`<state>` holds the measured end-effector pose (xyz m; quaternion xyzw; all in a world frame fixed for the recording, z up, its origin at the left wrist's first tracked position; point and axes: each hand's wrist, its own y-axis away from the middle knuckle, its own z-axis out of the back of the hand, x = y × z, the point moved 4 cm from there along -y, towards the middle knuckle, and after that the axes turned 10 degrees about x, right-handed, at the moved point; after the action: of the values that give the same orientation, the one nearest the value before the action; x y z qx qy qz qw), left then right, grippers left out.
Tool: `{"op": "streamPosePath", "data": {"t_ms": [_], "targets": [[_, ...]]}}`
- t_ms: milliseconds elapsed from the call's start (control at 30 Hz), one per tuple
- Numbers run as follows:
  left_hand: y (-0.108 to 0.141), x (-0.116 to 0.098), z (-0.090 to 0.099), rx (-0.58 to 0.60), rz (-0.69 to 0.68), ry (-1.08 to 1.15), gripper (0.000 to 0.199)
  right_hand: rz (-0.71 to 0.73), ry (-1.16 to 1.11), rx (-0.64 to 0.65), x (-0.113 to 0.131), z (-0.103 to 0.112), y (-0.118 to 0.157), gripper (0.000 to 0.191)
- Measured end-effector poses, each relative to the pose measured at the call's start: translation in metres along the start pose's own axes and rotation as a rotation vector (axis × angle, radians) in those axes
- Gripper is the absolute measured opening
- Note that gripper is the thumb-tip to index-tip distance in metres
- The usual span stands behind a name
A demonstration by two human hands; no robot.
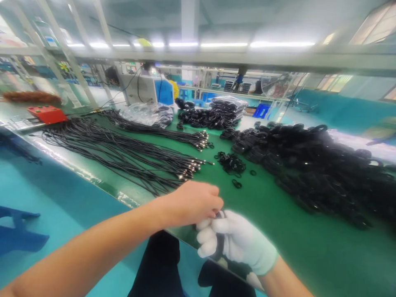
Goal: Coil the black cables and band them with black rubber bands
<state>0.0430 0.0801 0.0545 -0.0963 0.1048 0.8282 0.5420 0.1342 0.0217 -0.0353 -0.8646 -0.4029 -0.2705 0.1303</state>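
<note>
The gloved right hand [244, 243] is curled closed around a coiled black cable [220, 244], and the left hand [193, 203] pinches its top. They meet at the green mat's [256, 206] near edge, beside spread cables [139, 154].

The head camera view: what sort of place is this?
Probably a cable assembly workshop: black cables lie in rows on a green work surface, beside a large heap of coiled black items.

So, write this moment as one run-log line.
right hand: gloved, holding black item; left hand: bare, fingertips at right's; long cables: on green surface; black heap: at right
</note>
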Motion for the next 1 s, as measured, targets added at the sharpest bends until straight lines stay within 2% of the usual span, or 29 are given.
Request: {"op": "streamPosePath", "data": {"t_ms": [100,167,233,300,467,633,833,1000], "targets": [[0.000,0.015,-0.009,0.137,0.089,0.462,0.010,-0.022,-0.093,0.014,-0.005,0.003,0.002,0.027],[0.001,0.024,-0.024,0.164,0.149,0.771,0.015,-0.034,-0.127,0.007,-0.007,0.004,0.003,0.028],[0.004,0.028,-0.039,0.104,0.199,0.981,0.016,-0.041,-0.138,0.002,-0.008,0.004,0.002,0.031],[0.007,0.027,-0.050,-0.004,0.212,1.097,0.013,-0.039,-0.126,0.019,-0.007,0.003,0.001,0.033],[0.018,0.020,-0.061,-0.230,0.247,1.099,0.007,0.014,0.056,0.042,-0.001,0.006,-0.002,0.034],[0.029,0.019,-0.073,-0.274,0.246,1.088,0.014,0.019,0.268,0.052,0.007,0.000,-0.003,0.028],[0.036,0.012,-0.072,-0.376,0.201,0.952,0.016,-0.030,0.430,0.082,0.016,-0.019,-0.006,0.025],[0.039,0.006,-0.070,-0.476,0.174,0.975,0.013,-0.162,0.605,0.096,0.021,-0.026,-0.004,0.029]]}}
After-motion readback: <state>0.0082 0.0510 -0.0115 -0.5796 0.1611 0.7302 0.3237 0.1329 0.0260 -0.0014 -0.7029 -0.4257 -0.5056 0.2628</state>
